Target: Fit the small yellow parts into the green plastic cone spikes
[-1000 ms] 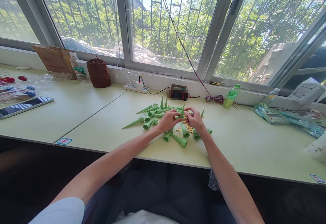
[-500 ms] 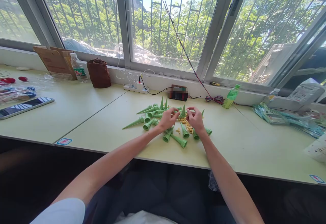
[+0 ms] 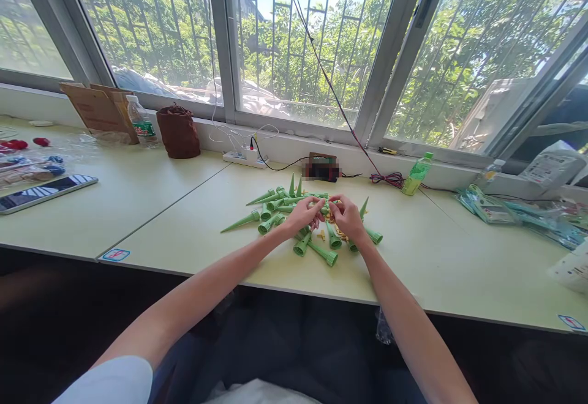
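Green cone-shaped spikes (image 3: 331,258) lie scattered over the pale table, a few of them standing upright. Small yellow pieces (image 3: 321,234) are heaped among the spikes, partly covered by my hands. Over the middle of the pile, my left hand (image 3: 305,215) has its fingers pinched on something green at its fingertips, probably a spike. My right hand (image 3: 348,215) comes in from the other side, fingers closed close to the left fingertips; what it pinches is too small to make out.
A phone (image 3: 48,193), a clear bottle (image 3: 142,123) and a brown pouch (image 3: 178,131) are on the left. Behind the pile is a power strip (image 3: 246,158). Rightward are a green bottle (image 3: 417,174), coiled cable (image 3: 387,179) and plastic packets (image 3: 519,211).
My right hand has moved left, bringing its fingertips close to those of my left hand. The upright spike between the hands no longer shows there.
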`<action>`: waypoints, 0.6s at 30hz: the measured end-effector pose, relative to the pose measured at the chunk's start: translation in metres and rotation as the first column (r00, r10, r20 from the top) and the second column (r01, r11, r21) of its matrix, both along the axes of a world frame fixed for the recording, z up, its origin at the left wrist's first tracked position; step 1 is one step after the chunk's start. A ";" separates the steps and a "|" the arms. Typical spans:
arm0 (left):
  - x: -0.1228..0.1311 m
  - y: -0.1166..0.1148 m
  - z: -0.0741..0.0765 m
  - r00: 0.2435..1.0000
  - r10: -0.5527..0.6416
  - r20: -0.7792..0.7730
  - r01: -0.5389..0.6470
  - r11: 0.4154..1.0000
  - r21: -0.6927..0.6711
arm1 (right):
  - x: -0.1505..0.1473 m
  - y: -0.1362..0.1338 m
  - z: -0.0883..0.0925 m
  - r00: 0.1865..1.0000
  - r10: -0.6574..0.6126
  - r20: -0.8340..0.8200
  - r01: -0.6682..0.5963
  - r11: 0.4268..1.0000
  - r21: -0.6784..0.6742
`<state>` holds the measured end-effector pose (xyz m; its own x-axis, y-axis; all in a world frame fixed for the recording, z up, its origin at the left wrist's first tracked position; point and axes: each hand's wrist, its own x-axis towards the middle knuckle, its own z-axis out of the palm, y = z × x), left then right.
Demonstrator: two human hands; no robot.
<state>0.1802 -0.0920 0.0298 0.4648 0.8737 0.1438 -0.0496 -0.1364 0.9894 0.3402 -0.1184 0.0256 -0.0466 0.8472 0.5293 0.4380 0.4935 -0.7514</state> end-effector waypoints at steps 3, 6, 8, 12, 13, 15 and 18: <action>-0.001 -0.002 0.003 1.000 0.012 -0.013 -0.012 1.000 0.006 | 0.000 0.000 0.000 1.000 -0.013 0.025 0.013 1.000 0.007; -0.001 -0.003 0.004 1.000 0.020 -0.024 -0.020 1.000 0.000 | 0.001 -0.001 0.000 0.999 -0.023 0.039 0.022 1.000 0.013; -0.001 -0.003 0.003 1.000 0.015 -0.027 -0.015 1.000 -0.001 | 0.001 -0.001 0.000 0.999 -0.025 0.034 0.024 1.000 0.013; -0.001 -0.003 0.002 1.000 0.001 -0.028 0.000 1.000 0.027 | 0.001 -0.001 0.000 0.999 -0.036 0.025 0.035 0.999 0.010; -0.001 -0.004 0.001 1.000 0.000 -0.032 0.002 0.999 0.039 | 0.001 -0.001 -0.001 0.999 -0.041 0.025 0.041 0.999 0.007; -0.001 -0.005 0.001 0.999 -0.003 -0.045 0.006 0.998 0.066 | 0.001 -0.001 0.000 0.998 -0.055 0.021 0.055 0.998 -0.003; -0.001 -0.005 -0.001 0.998 -0.011 -0.059 0.018 0.993 0.120 | 0.001 -0.001 0.000 0.997 -0.070 0.012 0.070 0.997 -0.029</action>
<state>0.1795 -0.0972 0.0292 0.4880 0.8447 0.2198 0.0042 -0.2541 0.9672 0.3409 -0.1195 0.0258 0.0077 0.8637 0.5040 0.4787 0.4393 -0.7602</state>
